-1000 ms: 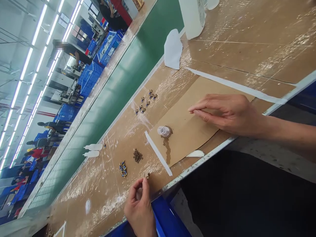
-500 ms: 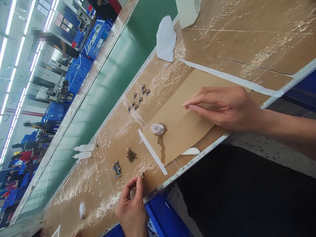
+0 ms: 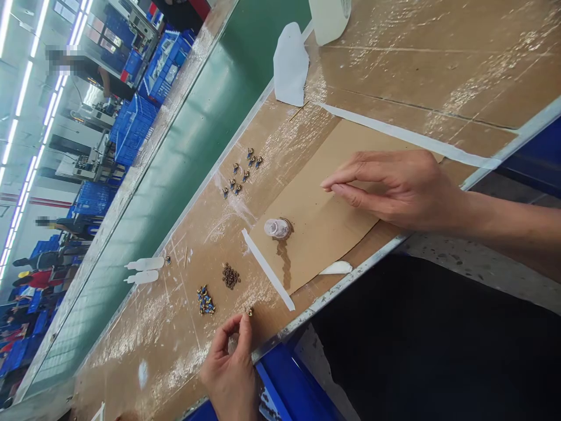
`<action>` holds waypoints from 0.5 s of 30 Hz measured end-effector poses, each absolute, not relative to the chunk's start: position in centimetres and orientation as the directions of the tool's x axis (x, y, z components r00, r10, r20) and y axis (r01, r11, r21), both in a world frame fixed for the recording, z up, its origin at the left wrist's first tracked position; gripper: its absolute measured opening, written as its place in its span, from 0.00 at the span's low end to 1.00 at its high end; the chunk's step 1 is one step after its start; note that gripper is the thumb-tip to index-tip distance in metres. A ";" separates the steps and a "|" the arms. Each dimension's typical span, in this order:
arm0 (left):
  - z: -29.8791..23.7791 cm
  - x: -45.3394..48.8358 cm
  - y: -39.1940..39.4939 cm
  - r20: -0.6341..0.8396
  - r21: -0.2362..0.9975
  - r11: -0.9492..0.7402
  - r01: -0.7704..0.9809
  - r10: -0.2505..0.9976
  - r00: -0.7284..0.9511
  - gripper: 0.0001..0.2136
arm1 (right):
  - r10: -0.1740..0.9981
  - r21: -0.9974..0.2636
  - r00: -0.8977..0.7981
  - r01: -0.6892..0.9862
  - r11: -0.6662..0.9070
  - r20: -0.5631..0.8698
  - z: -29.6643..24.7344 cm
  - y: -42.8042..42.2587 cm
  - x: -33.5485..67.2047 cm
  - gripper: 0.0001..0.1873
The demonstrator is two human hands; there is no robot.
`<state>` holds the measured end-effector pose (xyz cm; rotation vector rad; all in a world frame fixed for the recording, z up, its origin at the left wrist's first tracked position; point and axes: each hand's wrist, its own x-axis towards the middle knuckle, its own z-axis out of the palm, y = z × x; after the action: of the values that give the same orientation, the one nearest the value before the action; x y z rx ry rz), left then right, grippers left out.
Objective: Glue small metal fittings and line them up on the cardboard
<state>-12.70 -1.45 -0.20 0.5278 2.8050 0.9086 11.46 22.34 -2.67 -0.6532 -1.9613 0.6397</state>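
Note:
My left hand [image 3: 232, 362] pinches a small gold-coloured metal piece [image 3: 249, 311] between thumb and forefinger, close to the table's front edge. Over the cardboard sheet [image 3: 315, 175] hovers my right hand [image 3: 394, 190], thumb and forefinger pressed together; anything between them is too small to make out. A small whitish, translucent bottle [image 3: 277, 228] stands on the sheet's left part, beside a dark wet streak. Left of the sheet lie a heap of tiny brown pieces [image 3: 230, 276] and a pile of blue-and-gold pieces [image 3: 205, 300]. Several similar pieces [image 3: 243, 173] are spread out farther back.
Two white squeeze bottles [image 3: 144, 270] lie at the back left, near a thin stick [image 3: 185, 257]. White tape [image 3: 268, 269] borders the cardboard. A large translucent jug [image 3: 329, 20] and a white sheet [image 3: 291, 65] are at the back. A blue bin [image 3: 293, 380] sits below the table edge.
The view has shifted slightly, so everything sits a little farther left. Both hands keep nearly the same pose, my left hand still pinching the small metal piece.

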 end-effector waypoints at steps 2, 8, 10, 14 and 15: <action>-0.3 -12.8 -1.5 -0.042 0.587 0.757 0.287 0.382 -0.923 0.18 | 0.671 -0.669 -0.420 0.181 0.721 0.610 -2.6 22.3 11.4 0.09; 0.1 -12.7 -1.3 -0.077 0.567 0.769 0.296 0.408 -0.910 0.19 | 0.681 -0.674 -0.423 0.195 0.713 0.598 -2.6 22.4 11.5 0.08; 0.3 -12.6 -1.0 -0.074 0.546 0.775 0.317 0.422 -0.904 0.19 | 0.676 -0.669 -0.424 0.195 0.718 0.602 -2.7 22.4 11.5 0.08; 0.7 -12.9 -0.4 -0.062 0.472 0.796 0.378 0.458 -0.887 0.20 | 0.663 -0.656 -0.428 0.189 0.731 0.615 -2.8 22.5 11.5 0.09; 0.8 -13.1 -0.4 -0.058 0.453 0.800 0.392 0.465 -0.883 0.19 | 0.661 -0.655 -0.428 0.188 0.732 0.617 -2.8 22.5 11.5 0.09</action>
<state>-13.06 -0.36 0.81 0.6769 2.8215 0.6565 11.47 22.48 -2.79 -0.6466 -1.9785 0.6237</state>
